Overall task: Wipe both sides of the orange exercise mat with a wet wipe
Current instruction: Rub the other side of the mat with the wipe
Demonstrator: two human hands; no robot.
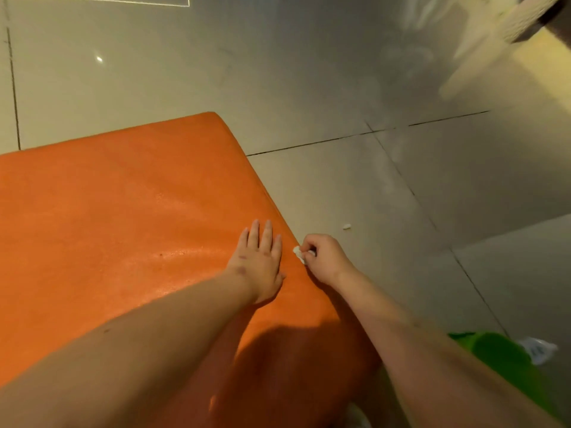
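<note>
The orange exercise mat [123, 211] lies flat on the tiled floor and fills the left and lower middle of the head view. My left hand [259, 257] rests flat on it near its right edge, fingers straight and together. Just to the right, at that edge, my right hand [324, 256] is curled round a small scrunched white wet wipe [299, 253], which pokes out by the thumb and touches the mat's border. A wet sheen shows on the mat left of my left hand.
Grey floor tiles [340, 88] with dark grout lines surround the mat. A small white scrap [346, 226] lies on the floor right of the mat. A green object [500, 356] with a clear plastic wrapper [537, 350] sits at lower right. Furniture stands at top right.
</note>
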